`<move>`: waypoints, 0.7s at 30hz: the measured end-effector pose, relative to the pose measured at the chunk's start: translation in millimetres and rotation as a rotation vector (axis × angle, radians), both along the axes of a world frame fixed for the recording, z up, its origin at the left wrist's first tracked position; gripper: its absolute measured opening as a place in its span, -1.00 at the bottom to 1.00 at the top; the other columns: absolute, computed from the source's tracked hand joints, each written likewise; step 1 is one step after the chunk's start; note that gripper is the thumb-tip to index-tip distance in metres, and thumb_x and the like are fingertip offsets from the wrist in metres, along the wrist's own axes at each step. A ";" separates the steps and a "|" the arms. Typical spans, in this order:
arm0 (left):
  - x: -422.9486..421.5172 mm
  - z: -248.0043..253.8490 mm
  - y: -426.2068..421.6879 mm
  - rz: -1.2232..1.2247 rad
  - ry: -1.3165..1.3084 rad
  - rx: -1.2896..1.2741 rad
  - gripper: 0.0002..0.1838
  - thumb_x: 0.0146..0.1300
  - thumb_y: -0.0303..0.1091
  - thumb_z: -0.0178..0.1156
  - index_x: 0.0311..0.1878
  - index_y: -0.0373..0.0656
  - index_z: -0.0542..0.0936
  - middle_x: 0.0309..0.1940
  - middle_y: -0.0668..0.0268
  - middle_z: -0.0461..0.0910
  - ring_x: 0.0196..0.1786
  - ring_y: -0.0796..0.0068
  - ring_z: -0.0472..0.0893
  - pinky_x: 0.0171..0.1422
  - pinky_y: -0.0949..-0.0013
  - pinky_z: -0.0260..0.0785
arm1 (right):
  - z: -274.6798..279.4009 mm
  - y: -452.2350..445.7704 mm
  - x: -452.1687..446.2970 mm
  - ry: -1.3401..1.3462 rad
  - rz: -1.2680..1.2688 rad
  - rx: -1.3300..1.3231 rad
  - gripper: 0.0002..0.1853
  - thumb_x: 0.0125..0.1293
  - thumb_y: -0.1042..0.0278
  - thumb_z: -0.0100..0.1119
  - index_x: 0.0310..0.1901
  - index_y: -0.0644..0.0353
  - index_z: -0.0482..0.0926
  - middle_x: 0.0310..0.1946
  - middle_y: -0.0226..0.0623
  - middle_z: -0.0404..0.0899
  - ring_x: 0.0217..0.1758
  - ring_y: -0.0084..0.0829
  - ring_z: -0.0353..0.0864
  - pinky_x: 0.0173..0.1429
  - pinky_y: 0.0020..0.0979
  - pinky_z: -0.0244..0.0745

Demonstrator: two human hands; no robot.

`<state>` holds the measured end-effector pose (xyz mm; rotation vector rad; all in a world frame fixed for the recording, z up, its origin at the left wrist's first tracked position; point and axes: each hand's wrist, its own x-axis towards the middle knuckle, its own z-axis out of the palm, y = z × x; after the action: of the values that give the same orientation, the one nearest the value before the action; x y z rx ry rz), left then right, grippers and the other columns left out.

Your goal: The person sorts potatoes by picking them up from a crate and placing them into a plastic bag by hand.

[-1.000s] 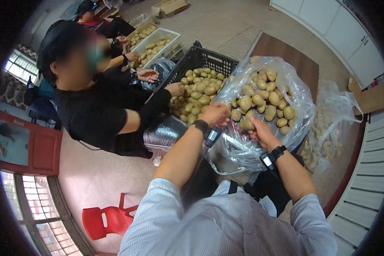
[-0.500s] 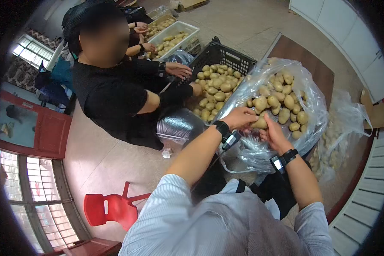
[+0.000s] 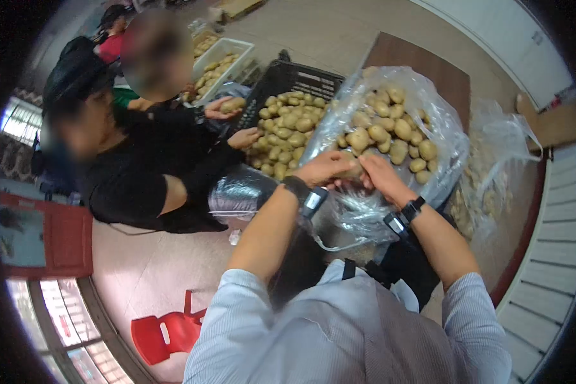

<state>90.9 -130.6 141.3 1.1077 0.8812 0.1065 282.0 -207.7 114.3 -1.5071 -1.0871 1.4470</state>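
Note:
Between my two hands is a potato [image 3: 350, 169], partly covered by fingers. My left hand [image 3: 324, 170] is closed around its left side. My right hand [image 3: 384, 177] grips it from the right, fingers curled. Just beyond the hands, a clear plastic bag [image 3: 445, 128] lies open with a heap of loose potatoes [image 3: 398, 131] in it. Crumpled plastic of the bag hangs under my wrists. Both wrists wear dark straps with small devices.
Left of the bag stands a black crate [image 3: 301, 80] of potatoes. A co-worker in black [image 3: 131, 166] sits beside it, holding another potato [image 3: 233, 105]. Farther back is a white crate [image 3: 240, 54]. A second plastic bag [image 3: 502, 141] stands right; a red chair [image 3: 173, 333] is lower left.
My view has turned, so the bag and crates sit farther left. My hands have come closer together around the potato. The co-worker's hand now holds up a potato.

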 end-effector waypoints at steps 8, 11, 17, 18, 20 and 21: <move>-13.7 -25.4 23.5 0.270 -0.170 -0.068 -0.60 0.27 -0.04 0.23 0.00 -0.13 0.48 -0.31 0.35 0.53 -0.50 0.57 0.45 -0.53 0.50 0.30 | -72.7 6.4 71.6 -0.680 -0.218 0.252 -0.73 0.29 0.24 0.02 -0.07 0.20 0.53 -0.26 0.13 0.57 -0.12 0.18 0.55 0.00 -0.02 0.45; -19.1 -31.4 32.4 0.479 -0.177 -0.072 -0.64 0.37 -0.05 0.10 0.01 -0.12 0.45 -0.32 0.27 0.52 -0.53 0.52 0.42 -0.57 0.48 0.25 | -80.4 0.7 82.9 -0.964 -0.122 0.087 -0.67 0.25 0.23 0.05 0.01 0.18 0.49 -0.15 0.14 0.56 -0.07 0.13 0.57 0.01 -0.04 0.48; -47.0 -48.8 48.8 0.610 -0.193 -0.132 -0.65 0.36 -0.05 0.11 0.02 -0.10 0.46 -0.28 0.27 0.52 -0.48 0.48 0.44 -0.51 0.42 0.30 | -43.0 -22.5 53.8 -1.097 0.001 -0.045 -0.62 0.12 0.28 0.14 -0.03 0.27 0.47 -0.06 0.13 0.51 -0.04 0.12 0.55 0.05 -0.01 0.47; -53.4 -53.5 50.3 0.645 -0.208 -0.175 -0.66 0.35 -0.08 0.14 0.04 -0.08 0.48 -0.26 0.28 0.52 -0.48 0.44 0.44 -0.53 0.39 0.31 | -56.2 -23.2 54.3 -1.087 0.015 -0.032 -0.62 0.12 0.28 0.14 -0.03 0.27 0.47 -0.06 0.13 0.51 -0.04 0.12 0.55 0.05 -0.01 0.47; -64.3 -50.7 49.6 0.658 -0.112 -0.086 -0.64 0.37 -0.08 0.11 0.04 -0.14 0.47 -0.27 0.27 0.51 -0.47 0.45 0.47 -0.50 0.39 0.36 | -74.7 -22.7 55.5 -1.130 0.039 -0.031 -0.64 0.12 0.30 0.13 -0.06 0.30 0.45 -0.09 0.15 0.50 -0.05 0.13 0.55 0.06 -0.01 0.47; -69.6 -54.9 51.8 0.678 -0.082 -0.087 -0.63 0.37 -0.07 0.09 0.04 -0.17 0.46 -0.27 0.26 0.50 -0.46 0.45 0.48 -0.48 0.39 0.40 | -77.7 -24.4 56.8 -1.110 0.067 -0.009 -0.68 0.13 0.34 0.11 -0.10 0.33 0.44 -0.10 0.17 0.49 -0.05 0.16 0.54 0.06 0.01 0.47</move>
<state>21.3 -78.8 86.5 0.6809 1.1451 0.6618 338.7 -232.1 36.6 -2.3596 -1.7362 0.5519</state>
